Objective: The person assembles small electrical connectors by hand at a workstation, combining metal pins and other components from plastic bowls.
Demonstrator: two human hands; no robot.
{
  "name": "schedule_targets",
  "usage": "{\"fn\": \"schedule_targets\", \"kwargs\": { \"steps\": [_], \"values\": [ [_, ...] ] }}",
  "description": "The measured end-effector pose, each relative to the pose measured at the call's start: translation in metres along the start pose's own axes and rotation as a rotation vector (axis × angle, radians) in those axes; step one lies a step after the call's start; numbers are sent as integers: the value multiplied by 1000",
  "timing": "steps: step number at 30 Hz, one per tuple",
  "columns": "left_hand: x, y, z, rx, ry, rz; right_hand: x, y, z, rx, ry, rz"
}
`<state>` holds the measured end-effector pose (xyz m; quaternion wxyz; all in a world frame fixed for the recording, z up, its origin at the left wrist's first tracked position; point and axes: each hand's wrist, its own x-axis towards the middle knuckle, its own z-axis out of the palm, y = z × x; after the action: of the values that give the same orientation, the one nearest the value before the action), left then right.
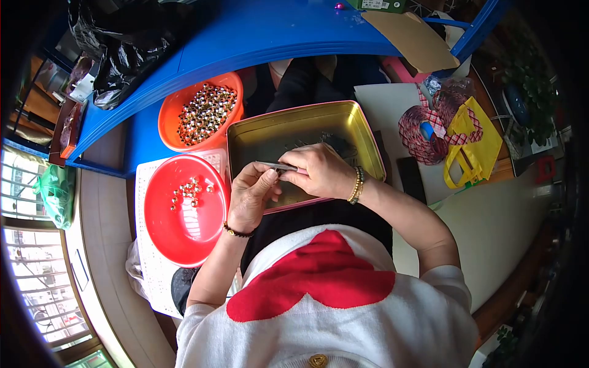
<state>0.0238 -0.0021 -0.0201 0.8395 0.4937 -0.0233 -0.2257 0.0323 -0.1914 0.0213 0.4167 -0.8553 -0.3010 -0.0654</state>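
My left hand [248,195] and my right hand [322,170] meet over the near side of a rectangular tin [291,116] with a gold inside. A thin grey metal tool [282,166] lies between them, its rear end in my closed right hand. The thumb and fingers of my left hand pinch at its tip; I cannot tell what small piece they hold. Thin dark wire-like bits [331,142] lie in the tin beyond my right hand. To the left, a red basin [161,230] holds shiny gold beads or bells [193,191].
An orange basin [169,126] full of gold and silver beads stands behind the red one. A blue table [276,30] spans the back, with a black plastic bag [132,55] on it. Coiled plaid ribbon [423,132], a yellow bag [481,147] and a black phone-like slab [411,180] lie right.
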Motion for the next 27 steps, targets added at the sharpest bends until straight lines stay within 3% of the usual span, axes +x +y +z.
{"fn": "schedule_targets", "kwargs": {
  "steps": [7,10,14,18,22,25,27],
  "values": [
    [-8,3,19,-228,-15,26,-2,-14,-6,36,19,33],
    [-13,6,27,-98,41,70,-3,-16,-5,5,28,47],
    [-16,7,29,243,-24,291,-4,-16,-2,9,64,24],
    [-12,0,25,794,116,619,-7,-12,5,47,94,26],
    [-12,3,29,1047,151,820,-10,-15,3,96,88,61],
    [-10,1,19,805,209,690,-14,-21,-4,183,85,195],
    [-15,11,18,424,260,374,-21,-17,-8,169,43,322]
  ]
}}
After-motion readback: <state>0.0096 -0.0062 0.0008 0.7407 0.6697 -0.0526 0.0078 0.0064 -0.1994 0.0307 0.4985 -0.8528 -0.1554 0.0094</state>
